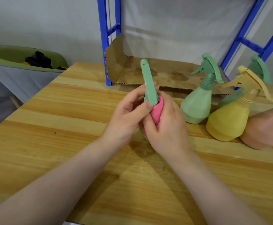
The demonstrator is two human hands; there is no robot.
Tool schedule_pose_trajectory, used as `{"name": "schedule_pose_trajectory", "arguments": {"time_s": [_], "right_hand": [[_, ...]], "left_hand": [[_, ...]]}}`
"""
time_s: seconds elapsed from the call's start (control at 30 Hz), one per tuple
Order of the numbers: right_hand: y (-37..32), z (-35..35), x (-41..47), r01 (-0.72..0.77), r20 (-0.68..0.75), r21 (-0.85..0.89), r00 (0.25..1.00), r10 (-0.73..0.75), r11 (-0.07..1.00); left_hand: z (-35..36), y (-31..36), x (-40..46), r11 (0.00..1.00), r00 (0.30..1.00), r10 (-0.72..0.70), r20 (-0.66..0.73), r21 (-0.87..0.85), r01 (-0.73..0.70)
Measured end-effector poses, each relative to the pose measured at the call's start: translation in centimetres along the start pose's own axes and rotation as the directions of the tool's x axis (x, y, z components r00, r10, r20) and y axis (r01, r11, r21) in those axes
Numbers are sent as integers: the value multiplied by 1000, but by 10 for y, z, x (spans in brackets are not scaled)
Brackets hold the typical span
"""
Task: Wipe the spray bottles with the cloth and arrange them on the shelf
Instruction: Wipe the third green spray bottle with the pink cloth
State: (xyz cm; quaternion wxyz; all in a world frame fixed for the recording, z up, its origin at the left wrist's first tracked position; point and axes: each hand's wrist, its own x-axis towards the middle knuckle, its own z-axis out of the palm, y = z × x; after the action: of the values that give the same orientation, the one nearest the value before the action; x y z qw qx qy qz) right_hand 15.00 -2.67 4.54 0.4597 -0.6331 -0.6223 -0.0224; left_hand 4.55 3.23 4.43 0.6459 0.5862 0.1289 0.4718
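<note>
My left hand (127, 117) grips the green bottle (148, 82) by its neck while my right hand (166, 124) pinches the pink cloth (156, 111) around it: I'd say wiping is underway. Right of my hands wait four more bottles (197, 103). Beyond, the shelf (165, 73) holds none yet.

Place: a plain indoor room, likely a home or staged workspace.
Worktop: pale wooden plank table (83, 101).
Far edge: blue metal shelf frame (103, 38) lined with stained brown cardboard (165, 73).
Far-left corner: grey-and-green fabric chair (18, 75).
Backdrop: white sheeting (173, 21).
</note>
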Motion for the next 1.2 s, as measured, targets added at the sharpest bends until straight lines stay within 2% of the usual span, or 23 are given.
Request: {"name": "schedule_pose_trajectory", "arguments": {"time_s": [0.13, 0.4, 0.57, 0.63, 0.7, 0.87, 1.0, 1.1, 1.2], "right_hand": [[-2, 1, 0, 23, 31, -54, 999, -21, 998], [10, 7, -2, -26, 145, 24, 989, 22, 999], [14, 5, -5, -88, 195, 220, 980, 45, 972], [15, 5, -6, -126, 218, 345, 975, 51, 930], [19, 7, -9, -171, 247, 450, 967, 62, 876], [24, 8, -8, -219, 307, 425, 948, 88, 878], [20, 2, -2, -81, 276, 313, 961, -9, 946], [17, -1, -1, -92, 320, 214, 947, 19, 973], [13, -5, -1, -81, 302, 197, 953, 18, 977]], "left_hand": [[-2, -1, 0, 996, 999, -27, -39, -88, 23], [-19, 7, 10, 966, 975, -65, -215, -257, 8], [-31, 16, 15, 916, 949, -72, -308, -396, -59], [-31, 20, 14, 871, 931, -96, -352, -483, -93], [-31, 21, 14, 860, 926, -98, -364, -500, -105], [-34, 18, 15, 970, 968, -19, -250, -241, -43], [-27, 13, 10, 987, 998, -44, -49, -159, 35], [-22, 12, 7, 993, 994, -84, 66, -73, 89], [-20, 11, 5, 995, 986, -93, 139, -20, 97]]}}
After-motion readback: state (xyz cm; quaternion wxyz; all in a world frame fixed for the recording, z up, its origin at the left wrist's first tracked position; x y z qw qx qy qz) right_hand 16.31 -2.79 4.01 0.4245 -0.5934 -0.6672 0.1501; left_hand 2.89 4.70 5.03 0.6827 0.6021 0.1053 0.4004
